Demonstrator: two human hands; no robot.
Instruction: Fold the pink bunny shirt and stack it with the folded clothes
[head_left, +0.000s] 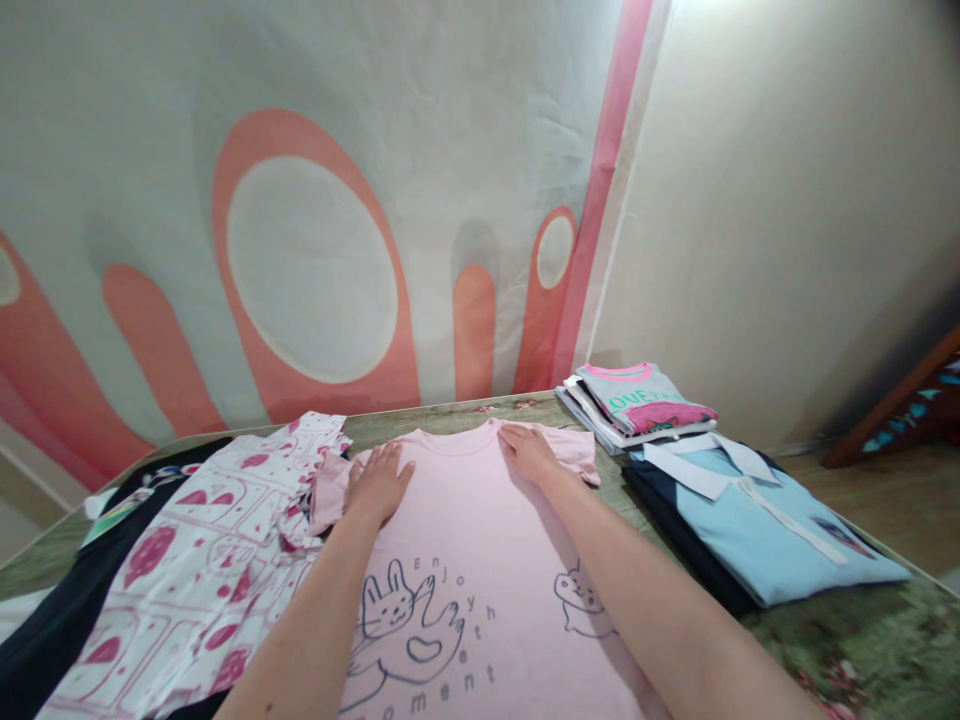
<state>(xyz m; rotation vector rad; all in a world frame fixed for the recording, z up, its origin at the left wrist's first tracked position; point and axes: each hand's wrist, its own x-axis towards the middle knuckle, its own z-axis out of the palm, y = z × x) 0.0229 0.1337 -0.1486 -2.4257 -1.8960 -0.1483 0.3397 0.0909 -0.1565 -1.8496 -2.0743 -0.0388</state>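
Observation:
A pink T-shirt point(480, 540) with dark blue rabbit drawings and lettering lies spread flat, front up, on the table. My left hand point(377, 483) rests palm down on its left shoulder, fingers stretched out. My right hand point(529, 450) lies flat on the right shoulder near the neckline, fingers together and extended. Neither hand holds anything.
A white garment with pink prints point(195, 570) lies over dark clothes point(45, 625) on the left. At the right is a folded light blue polo shirt point(765, 520) on a dark garment, with a stack of folded shirts point(637, 402) behind it. The table point(862, 650) meets the painted wall.

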